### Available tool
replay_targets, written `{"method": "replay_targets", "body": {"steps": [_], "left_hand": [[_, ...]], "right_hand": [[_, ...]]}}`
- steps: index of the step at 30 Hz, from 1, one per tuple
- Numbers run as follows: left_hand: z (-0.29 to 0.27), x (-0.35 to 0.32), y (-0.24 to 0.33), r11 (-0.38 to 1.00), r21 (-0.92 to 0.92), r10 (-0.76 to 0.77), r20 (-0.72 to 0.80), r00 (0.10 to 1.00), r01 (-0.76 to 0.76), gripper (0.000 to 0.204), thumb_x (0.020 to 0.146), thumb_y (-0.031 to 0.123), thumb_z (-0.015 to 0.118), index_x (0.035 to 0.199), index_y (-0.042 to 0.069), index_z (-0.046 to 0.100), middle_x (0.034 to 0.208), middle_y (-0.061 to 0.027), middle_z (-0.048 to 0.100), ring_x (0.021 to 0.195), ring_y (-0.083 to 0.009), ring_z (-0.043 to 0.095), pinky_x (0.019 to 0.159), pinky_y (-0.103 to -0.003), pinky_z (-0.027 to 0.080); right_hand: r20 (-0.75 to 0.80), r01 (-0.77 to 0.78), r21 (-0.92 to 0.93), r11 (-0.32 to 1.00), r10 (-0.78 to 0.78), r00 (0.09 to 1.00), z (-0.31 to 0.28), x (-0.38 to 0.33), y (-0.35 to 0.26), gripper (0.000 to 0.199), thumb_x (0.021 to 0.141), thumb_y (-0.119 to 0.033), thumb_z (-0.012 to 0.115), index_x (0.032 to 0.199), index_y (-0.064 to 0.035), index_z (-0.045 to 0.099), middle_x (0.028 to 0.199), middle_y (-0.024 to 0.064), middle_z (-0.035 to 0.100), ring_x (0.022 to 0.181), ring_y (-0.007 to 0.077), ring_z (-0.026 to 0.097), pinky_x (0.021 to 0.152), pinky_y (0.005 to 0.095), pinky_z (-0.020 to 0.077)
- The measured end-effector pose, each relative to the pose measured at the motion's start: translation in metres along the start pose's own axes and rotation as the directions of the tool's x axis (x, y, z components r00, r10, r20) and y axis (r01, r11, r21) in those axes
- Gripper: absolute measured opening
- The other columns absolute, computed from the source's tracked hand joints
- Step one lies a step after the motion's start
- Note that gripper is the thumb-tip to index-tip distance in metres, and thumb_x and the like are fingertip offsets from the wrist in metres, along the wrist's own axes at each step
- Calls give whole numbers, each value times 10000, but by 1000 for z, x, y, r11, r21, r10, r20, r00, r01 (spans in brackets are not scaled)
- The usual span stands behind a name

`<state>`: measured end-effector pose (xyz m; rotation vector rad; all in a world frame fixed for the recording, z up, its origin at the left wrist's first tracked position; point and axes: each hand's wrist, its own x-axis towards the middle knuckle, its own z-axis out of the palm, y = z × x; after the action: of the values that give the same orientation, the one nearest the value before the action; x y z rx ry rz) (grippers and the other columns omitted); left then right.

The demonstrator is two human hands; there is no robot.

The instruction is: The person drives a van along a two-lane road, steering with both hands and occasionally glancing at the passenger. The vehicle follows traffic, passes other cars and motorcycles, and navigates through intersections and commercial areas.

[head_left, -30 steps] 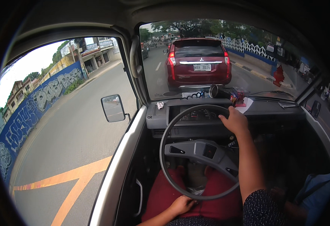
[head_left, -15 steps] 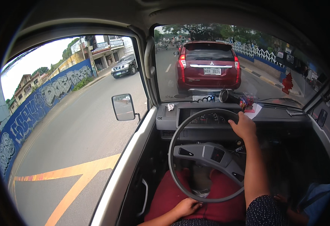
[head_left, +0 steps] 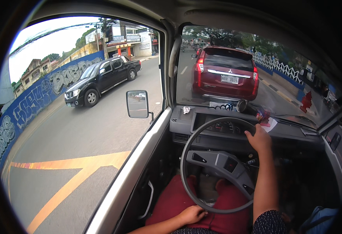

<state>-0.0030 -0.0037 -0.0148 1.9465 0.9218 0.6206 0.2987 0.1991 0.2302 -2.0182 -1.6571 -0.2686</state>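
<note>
I sit behind a dark steering wheel (head_left: 186,152) with a grey hub. My right hand (head_left: 258,139) grips the top right of its rim, arm stretched forward. My left hand (head_left: 193,214) holds the bottom of the rim, resting just above my red-clad lap. The instrument cluster (head_left: 221,125) shows behind the wheel on the grey dashboard (head_left: 182,123).
A dark red SUV (head_left: 225,73) is close ahead through the windscreen. A black pickup truck (head_left: 101,80) passes on the left road beside a blue painted wall. The side mirror (head_left: 137,104) sticks out of the open left window. Small items lie on the dashboard's top right.
The view has turned left. The black pickup has come closer along the left road. The red SUV looks nearer. Both hands stay on the wheel.
</note>
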Motion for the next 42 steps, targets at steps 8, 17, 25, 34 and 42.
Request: {"method": "replay_targets", "body": {"steps": [8,17,25,34,42], "left_hand": [[-6,-7,11,993,72,107,-171,980,-96,230,956,192,696,1136,56,739,1023,-182,744,958,-360,722,851,-428,580],[-85,-21,133,882,-160,403,-230,886,-443,117,936,71,721,1003,-17,761,847,-119,751,768,-248,732,699,-327,567],[-154,-15,294,89,-731,646,-475,598,-676,825,1054,636,417,1112,-132,714,1061,-317,706,1032,-482,688,946,-591,489],[-154,-4,312,-63,-819,679,-454,577,-570,709,1049,565,470,1076,-110,687,1030,-284,697,975,-423,678,898,-534,493],[-153,-3,313,-99,-847,693,-435,575,-523,609,1045,501,517,1043,-90,662,1002,-254,689,925,-371,670,855,-483,497]], "right_hand": [[15,-6,6,1000,6,1000,0,1,0,523,899,-493,729,1138,-51,585,1101,212,714,1068,416,690,900,523,547],[44,-13,-4,1000,14,999,2,2,0,555,903,-512,720,1166,-42,586,1129,232,710,1093,427,681,920,524,540],[17,10,-65,998,-8,1000,3,2,-4,589,916,-536,696,1230,-48,594,1184,215,709,1116,425,681,926,528,543],[17,18,-52,998,-17,1000,2,-1,-4,589,916,-543,695,1208,-41,602,1186,219,705,1109,431,681,919,533,543],[23,0,-39,999,1,1000,-1,-1,-7,576,912,-541,700,1186,-43,607,1169,223,707,1108,433,681,921,534,544]]}}
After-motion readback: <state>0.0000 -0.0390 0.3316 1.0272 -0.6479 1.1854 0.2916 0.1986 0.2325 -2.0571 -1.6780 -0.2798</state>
